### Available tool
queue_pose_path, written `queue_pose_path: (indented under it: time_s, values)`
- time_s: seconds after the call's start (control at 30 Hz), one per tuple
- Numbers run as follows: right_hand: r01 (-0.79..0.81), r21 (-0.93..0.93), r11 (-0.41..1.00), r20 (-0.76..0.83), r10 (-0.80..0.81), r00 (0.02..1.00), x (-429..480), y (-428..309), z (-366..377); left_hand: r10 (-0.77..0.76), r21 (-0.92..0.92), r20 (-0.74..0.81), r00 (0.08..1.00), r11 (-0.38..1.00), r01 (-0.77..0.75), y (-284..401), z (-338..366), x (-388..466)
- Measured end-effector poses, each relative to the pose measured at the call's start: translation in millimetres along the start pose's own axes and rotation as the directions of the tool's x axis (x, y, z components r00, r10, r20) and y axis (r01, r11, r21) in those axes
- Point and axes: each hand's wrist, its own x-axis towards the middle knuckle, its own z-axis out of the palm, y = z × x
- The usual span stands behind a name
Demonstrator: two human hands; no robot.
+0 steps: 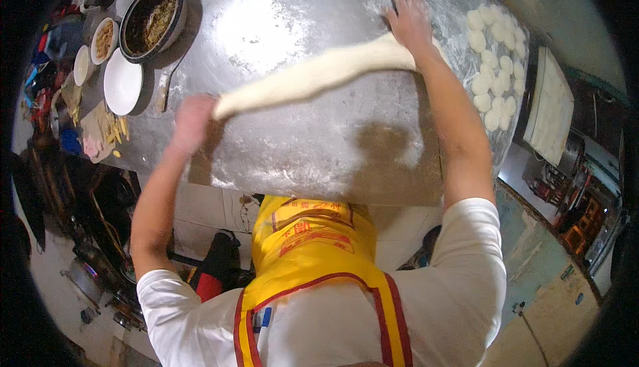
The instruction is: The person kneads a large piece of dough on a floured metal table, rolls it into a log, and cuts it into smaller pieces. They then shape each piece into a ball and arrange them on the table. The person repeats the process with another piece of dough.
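Observation:
A long, pale strip of dough (309, 77) stretches slantwise over the floured metal worktop (319, 137). My left hand (194, 120), somewhat blurred, is closed on its narrow left end. At the far, wider end my right hand (412, 20) lies over the dough, its fingers spread and reaching past the dough's upper edge onto the worktop. Whether the right palm presses on the dough or grips it is hidden. The strip is thinner at the left and broader at the right.
Several small dough rounds (491, 75) lie along the right side. At the left are a dark pot of filling (174, 22), a white bowl (123, 82), a bowl of brownish food (104, 40), a wooden-handled tool (162, 92) and cut yellow strips (117, 127). A pale board (549, 107) stands beyond the right edge.

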Motion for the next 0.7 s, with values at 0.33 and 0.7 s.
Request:
queue_pose_path:
  time_s: [0.33, 0.7]
  values:
    - [-0.148, 0.113, 0.983, 0.485, 0.075, 0.871, -165.1, -98.4, -130.4, -0.534, 0.230, 0.147, 0.833, 0.837, 0.496, 78.5, -35.1, -26.2]
    - [-0.016, 0.070, 0.997, 0.504, -0.021, 0.863, -277.2, -42.3, -102.6, -0.330, 0.254, 0.142, 0.933, 0.923, 0.288, 249.1, 91.5, -23.4]
